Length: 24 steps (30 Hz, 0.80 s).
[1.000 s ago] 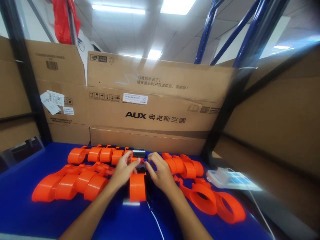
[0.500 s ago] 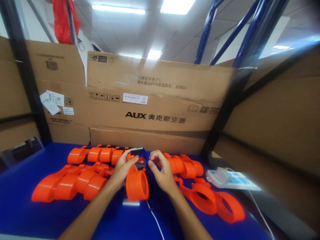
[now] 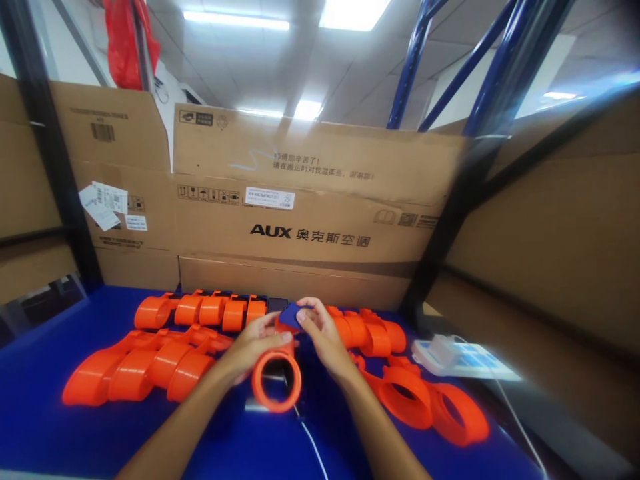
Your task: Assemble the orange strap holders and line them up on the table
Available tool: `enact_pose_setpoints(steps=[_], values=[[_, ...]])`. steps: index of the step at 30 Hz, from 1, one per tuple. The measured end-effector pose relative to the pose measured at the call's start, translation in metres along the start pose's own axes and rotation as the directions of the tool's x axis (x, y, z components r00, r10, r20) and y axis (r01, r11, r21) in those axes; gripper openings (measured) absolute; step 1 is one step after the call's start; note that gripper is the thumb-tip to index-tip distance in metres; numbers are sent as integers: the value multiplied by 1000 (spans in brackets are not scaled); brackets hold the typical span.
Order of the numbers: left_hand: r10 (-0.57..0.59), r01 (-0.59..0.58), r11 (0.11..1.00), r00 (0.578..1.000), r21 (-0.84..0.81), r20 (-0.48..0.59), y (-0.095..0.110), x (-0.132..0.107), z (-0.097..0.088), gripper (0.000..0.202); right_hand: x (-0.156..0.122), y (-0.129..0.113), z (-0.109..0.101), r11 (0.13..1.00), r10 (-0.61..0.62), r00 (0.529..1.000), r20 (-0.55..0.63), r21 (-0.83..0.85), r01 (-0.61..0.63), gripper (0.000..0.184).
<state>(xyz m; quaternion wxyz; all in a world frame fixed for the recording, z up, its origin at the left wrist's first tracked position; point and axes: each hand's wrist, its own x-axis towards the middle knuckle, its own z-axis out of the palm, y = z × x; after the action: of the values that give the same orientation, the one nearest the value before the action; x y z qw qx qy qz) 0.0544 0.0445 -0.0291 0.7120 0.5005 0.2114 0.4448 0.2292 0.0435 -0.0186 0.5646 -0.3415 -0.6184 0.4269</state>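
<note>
Cardboard (image 3: 215, 227) edges the blue tabletop (image 3: 220, 433) behind the orange tape dispenser (image 3: 297, 384) your left hand (image 3: 254, 344) grips, your right hand (image 3: 320, 332) pinching its blue tip (image 3: 288, 317), similar dispensers (image 3: 133, 373) flanking it.

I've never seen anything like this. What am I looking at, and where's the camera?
There is no robot: these are a person's two bare hands. Every picture comes from one camera worn on the head, looking forward and down. The left hand grips an orange ring-ended plastic-looking piece; the right hand touches a flat blue part at its far end. Similar orange ringed pieces lie on both sides of the blue tabletop. Behind it stands a brown printed cardboard sheet, and a white rectangular power strip sits at the right.
</note>
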Motion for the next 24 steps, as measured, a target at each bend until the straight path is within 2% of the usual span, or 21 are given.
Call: enact_pose_setpoints(steps=[3, 6, 11, 15, 17, 20, 22, 24], values=[[78, -76, 995, 996, 60, -43, 3, 0, 2, 49, 1, 5, 3, 999, -22, 1000, 0, -43, 22, 35], [144, -136, 985, 986, 106, -79, 4, 1, 5, 47, 2, 6, 4, 997, -40, 999, 12, -65, 41, 33], [149, -139, 984, 985, 107, -91, 5, 1, 6, 46, 0, 4, 7, 995, -59, 998, 35, -74, 62, 31], [111, -109, 994, 981, 21, -161, 5, 2, 2, 42, 2, 1, 0, 959, -114, 994, 8, -260, 112, 26], [72, -86, 995, 968, -47, -241, 5, 3, -2, 40, 4, 0, -11, 894, -168, 985, -48, -429, 132, 32], [-3, -45, 987, 953, -151, -303, 9, 4, -10, 43, 7, -2, -33, 707, -197, 970, -140, -706, 41, 32], [-50, -9, 977, 961, -211, -274, 11, 3, -14, 48, 8, -3, -44, 583, -131, 982, -135, -811, -34, 32], [-65, 3, 969, 967, -246, -247, 14, 3, -15, 51, 6, -5, -49, 493, -46, 995, -87, -868, -53, 30]])
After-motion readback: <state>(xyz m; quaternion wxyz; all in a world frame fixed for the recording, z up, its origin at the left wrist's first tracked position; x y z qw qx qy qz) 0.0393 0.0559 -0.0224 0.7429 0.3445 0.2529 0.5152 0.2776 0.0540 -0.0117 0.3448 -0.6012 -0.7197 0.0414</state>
